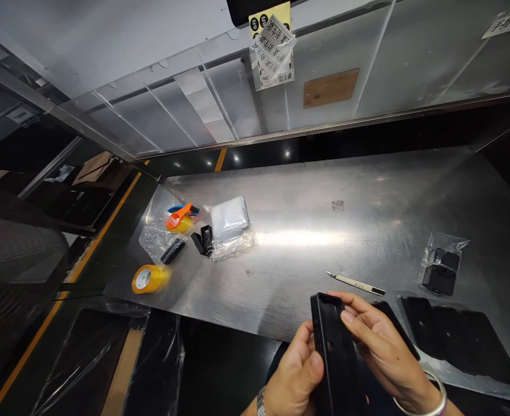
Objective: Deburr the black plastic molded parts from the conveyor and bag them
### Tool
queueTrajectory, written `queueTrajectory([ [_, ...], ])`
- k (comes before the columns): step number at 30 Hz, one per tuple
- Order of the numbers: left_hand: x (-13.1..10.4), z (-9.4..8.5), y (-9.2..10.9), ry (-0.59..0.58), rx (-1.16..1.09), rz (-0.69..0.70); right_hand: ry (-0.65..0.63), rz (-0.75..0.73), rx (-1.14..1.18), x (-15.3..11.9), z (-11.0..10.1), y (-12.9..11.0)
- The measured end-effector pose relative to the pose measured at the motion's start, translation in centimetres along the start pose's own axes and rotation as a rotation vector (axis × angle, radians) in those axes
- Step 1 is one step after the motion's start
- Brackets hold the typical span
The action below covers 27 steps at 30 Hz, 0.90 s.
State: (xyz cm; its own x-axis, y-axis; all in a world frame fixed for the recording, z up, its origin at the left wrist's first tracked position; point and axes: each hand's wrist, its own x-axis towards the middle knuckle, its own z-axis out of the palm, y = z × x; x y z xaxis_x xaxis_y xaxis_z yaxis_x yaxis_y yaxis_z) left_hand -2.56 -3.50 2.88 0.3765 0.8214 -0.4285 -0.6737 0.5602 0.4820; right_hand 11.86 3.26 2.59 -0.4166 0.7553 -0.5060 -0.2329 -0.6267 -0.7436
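Observation:
Both hands hold a black rectangular plastic shell (333, 341), tilted upright at the table's front edge. Its recessed side with a raised rim faces up toward me. My left hand (294, 370) grips the long left edge, thumb pressed on the side wall. My right hand (379, 341) pinches the upper right rim between thumb and fingers. Beyond the shell lies a slim craft knife (354, 283) with a pale handle marked "A26". Partly behind my right hand lies a flat black piece (396, 328).
Several overlapping flat black pieces (463, 335) lie at right, below a bagged black part (442, 271). At left are a yellow tape roll (151, 278), an orange tape dispenser (181, 215), small black parts (203, 240) and clear bags (229, 219). A clear panel (324, 127) borders the metal table's back.

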Motion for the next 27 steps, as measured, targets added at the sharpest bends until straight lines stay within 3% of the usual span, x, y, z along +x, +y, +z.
queueTrajectory([
  [4, 0.3, 0.2, -0.2, -0.062, -0.078, 0.018, -0.042, 0.036, -0.036, 0.0, 0.1, 0.6],
  [11, -0.1, -0.1, -0.2, -0.155, -0.012, -0.025, 0.016, -0.003, -0.202, 0.2, 0.8, 0.7],
  [20, -1.1, -0.1, 0.3, -0.079, 0.064, -0.058, 0.028, 0.008, -0.223, 0.4, 0.8, 1.2],
  [27, 0.1, -0.5, -0.2, -0.099, 0.035, -0.017, 0.006, -0.035, -0.201, 0.3, 0.4, 1.1],
])
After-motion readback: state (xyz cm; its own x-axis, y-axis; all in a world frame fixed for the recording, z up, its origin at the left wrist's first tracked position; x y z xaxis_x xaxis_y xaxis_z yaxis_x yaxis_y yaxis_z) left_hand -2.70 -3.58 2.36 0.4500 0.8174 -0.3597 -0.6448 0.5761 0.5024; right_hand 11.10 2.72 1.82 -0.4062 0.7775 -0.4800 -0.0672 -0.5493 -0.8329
